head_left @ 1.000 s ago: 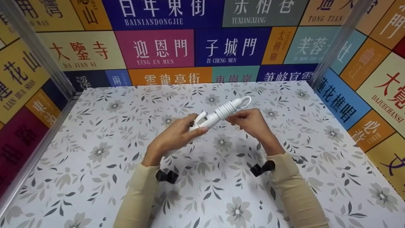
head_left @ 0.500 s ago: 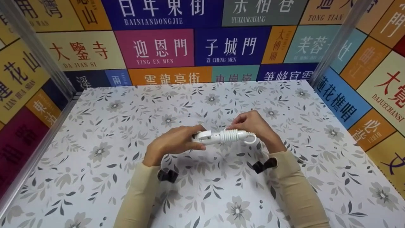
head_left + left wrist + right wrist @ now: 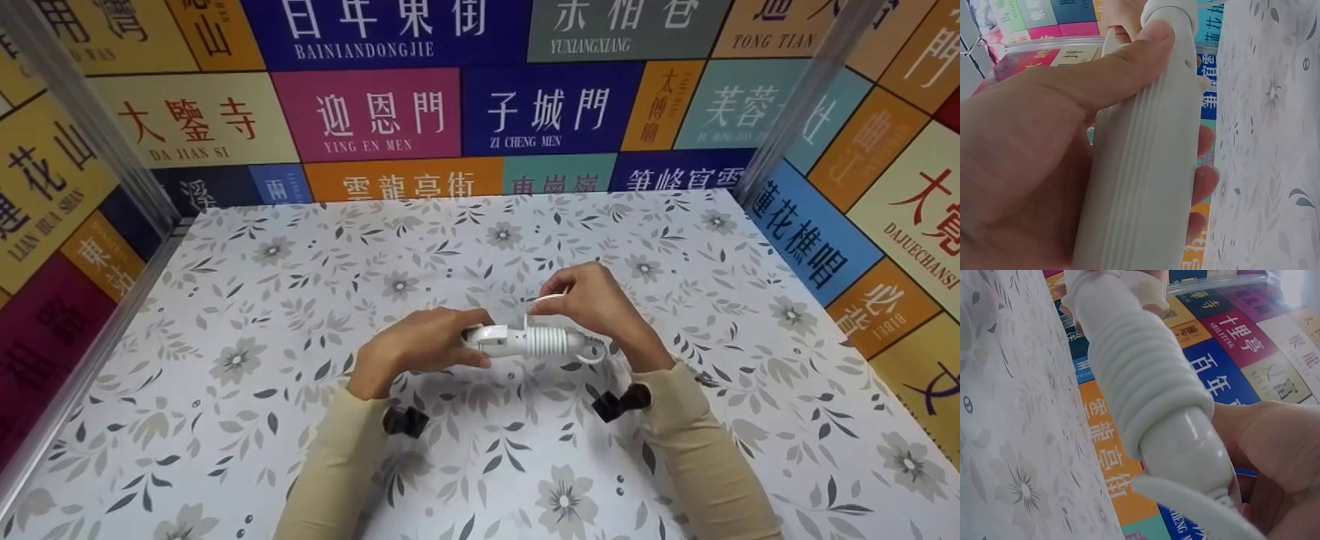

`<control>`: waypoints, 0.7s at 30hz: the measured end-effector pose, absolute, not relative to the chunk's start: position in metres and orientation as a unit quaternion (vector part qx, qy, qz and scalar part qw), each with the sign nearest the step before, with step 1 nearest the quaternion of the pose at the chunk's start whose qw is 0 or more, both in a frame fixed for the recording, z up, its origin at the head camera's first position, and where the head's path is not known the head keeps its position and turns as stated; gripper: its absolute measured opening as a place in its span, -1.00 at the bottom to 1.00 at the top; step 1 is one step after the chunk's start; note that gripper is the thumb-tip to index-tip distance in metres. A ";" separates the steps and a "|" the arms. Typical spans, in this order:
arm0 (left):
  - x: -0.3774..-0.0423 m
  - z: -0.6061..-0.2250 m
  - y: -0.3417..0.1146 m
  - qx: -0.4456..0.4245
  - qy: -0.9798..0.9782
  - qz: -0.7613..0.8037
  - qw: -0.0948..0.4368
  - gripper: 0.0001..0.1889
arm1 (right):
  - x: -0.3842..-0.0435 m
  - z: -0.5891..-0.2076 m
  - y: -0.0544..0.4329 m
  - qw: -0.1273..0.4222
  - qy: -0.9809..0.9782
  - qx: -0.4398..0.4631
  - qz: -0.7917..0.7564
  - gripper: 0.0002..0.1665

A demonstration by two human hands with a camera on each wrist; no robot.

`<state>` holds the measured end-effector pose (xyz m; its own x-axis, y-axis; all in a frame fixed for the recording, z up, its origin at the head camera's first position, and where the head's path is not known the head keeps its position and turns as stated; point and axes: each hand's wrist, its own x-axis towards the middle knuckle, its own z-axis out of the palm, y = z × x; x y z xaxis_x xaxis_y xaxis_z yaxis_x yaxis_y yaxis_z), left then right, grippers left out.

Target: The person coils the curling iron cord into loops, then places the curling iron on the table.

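My left hand [image 3: 427, 341] grips a white wand-shaped appliance [image 3: 504, 341] at its left end, holding it nearly level above the table. In the left wrist view the thumb lies on its ribbed body [image 3: 1140, 163], with fingers curled round the far side. White cord [image 3: 547, 340] is wound in several turns about the appliance, and the right wrist view shows these turns [image 3: 1145, 377] lying close together. A loop bends out at the right end. My right hand [image 3: 600, 300], above and right of the turns, pinches a length of the cord that rises from the leftmost turn.
A white tabletop [image 3: 240, 450] with a grey floral print lies beneath both hands. Coloured panels [image 3: 367, 112] with Chinese lettering stand along the back and sides. Dark wrist mounts [image 3: 621, 403] show below both cuffs.
The appliance has swung down from an upward-right slant to nearly level. My right hand has shifted to above the turns, and a lifted length of cord now shows at its fingertips.
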<state>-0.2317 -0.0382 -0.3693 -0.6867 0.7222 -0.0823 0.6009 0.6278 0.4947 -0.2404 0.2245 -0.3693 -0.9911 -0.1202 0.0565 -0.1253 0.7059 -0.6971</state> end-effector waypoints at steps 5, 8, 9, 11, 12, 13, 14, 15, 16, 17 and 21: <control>-0.230 -0.367 -0.039 0.364 0.891 0.230 0.146 -0.59 | -0.233 -0.362 0.217 0.025 -0.919 0.076 0.387 -0.80; -0.230 -0.365 -0.039 0.359 0.892 0.238 0.137 -0.60 | -0.229 -0.359 0.215 0.044 -0.917 0.079 0.389 -0.82; -0.229 -0.365 -0.038 0.356 0.894 0.237 0.131 -0.60 | -0.228 -0.359 0.214 0.052 -0.916 0.086 0.389 -0.83; -0.229 -0.364 -0.038 0.346 0.902 0.231 0.115 -0.60 | -0.227 -0.359 0.212 0.064 -0.913 0.101 0.390 -0.85; -0.229 -0.365 -0.037 0.340 0.907 0.226 0.108 -0.61 | -0.226 -0.359 0.211 0.069 -0.912 0.110 0.389 -0.85; -0.229 -0.365 -0.037 0.332 0.911 0.222 0.102 -0.61 | -0.226 -0.359 0.210 0.072 -0.911 0.119 0.389 -0.86; -0.229 -0.365 -0.036 0.323 0.916 0.219 0.098 -0.60 | -0.225 -0.359 0.209 0.076 -0.909 0.126 0.389 -0.86; -0.229 -0.366 -0.036 0.313 0.920 0.218 0.094 -0.61 | -0.225 -0.359 0.208 0.078 -0.908 0.132 0.390 -0.86; -0.230 -0.366 -0.035 0.303 0.923 0.219 0.092 -0.60 | -0.224 -0.359 0.207 0.080 -0.907 0.135 0.391 -0.85; -0.230 -0.367 -0.035 0.294 0.926 0.221 0.089 -0.60 | -0.224 -0.359 0.206 0.084 -0.906 0.136 0.393 -0.84; -0.231 -0.367 -0.033 0.262 0.935 0.230 0.066 -0.62 | -0.221 -0.357 0.204 0.102 -0.897 0.144 0.406 -0.83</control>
